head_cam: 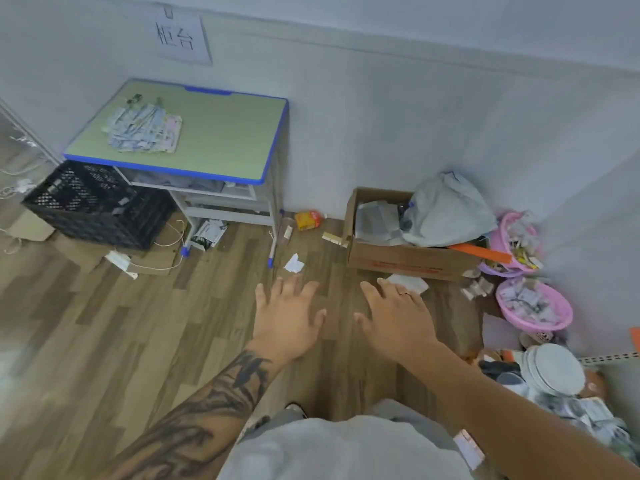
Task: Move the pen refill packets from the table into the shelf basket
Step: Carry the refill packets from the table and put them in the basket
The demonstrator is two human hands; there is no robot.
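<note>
Packets [143, 129] heaped on the worktop [221, 133] lie well ahead and leftward of both empty, spread-fingered hands, left hand [289, 315] nearer than right hand [398, 317].

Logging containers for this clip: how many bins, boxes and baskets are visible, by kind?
Pink plastic baskets: 2, one nearer, one behind it
Black plastic crate: 1
Cardboard box: 1
Total: 4
Both the left hand and the right hand are empty.
</note>
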